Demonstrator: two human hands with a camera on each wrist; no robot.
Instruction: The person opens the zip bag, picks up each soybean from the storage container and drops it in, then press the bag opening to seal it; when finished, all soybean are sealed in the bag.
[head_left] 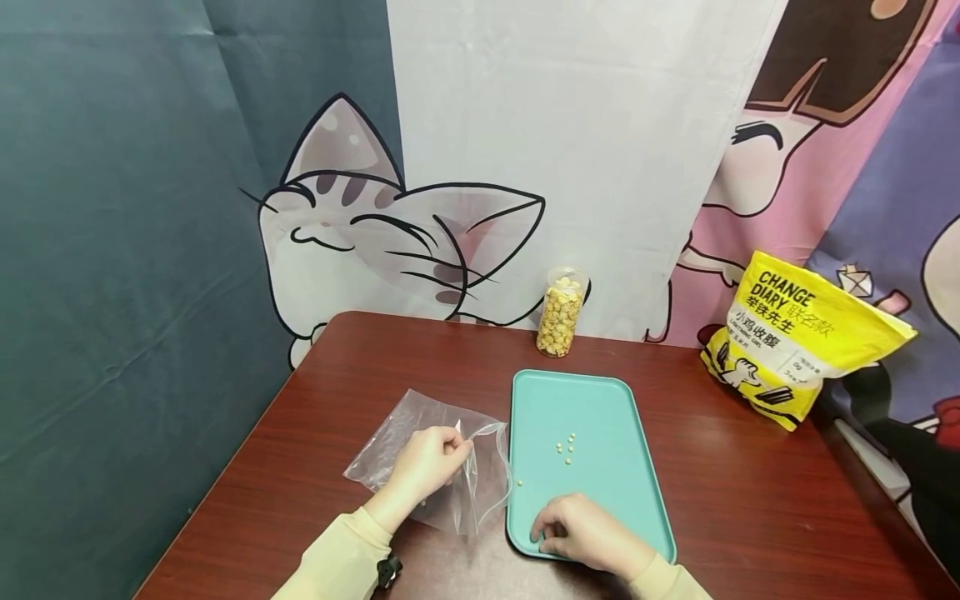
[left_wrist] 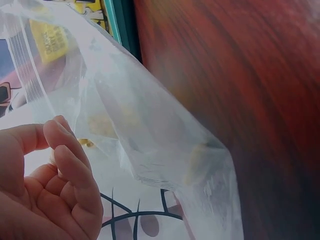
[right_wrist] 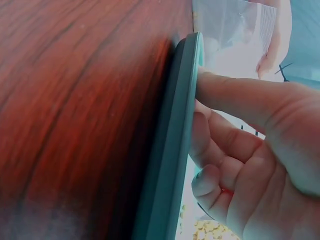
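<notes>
My left hand [head_left: 431,457] pinches the upper edge of a clear plastic zip bag [head_left: 390,433], whose mouth gapes toward the tray. In the left wrist view the thumb and finger meet beside the bag [left_wrist: 150,125]. My right hand [head_left: 581,529] is over the near left corner of a turquoise tray [head_left: 577,400], fingers bent down toward its surface. Whether anything is between those fingertips is hidden. Several small pale yellow kernels [head_left: 568,461] lie mid-tray, and a single kernel [head_left: 520,482] sits by the left rim.
A clear jar [head_left: 558,321] of yellow popcorn-like pieces stands at the table's back edge. At the far right is a yellow printed pouch [head_left: 795,333]. The brown table [head_left: 315,400] meets a cartoon-printed cloth [head_left: 480,100] behind.
</notes>
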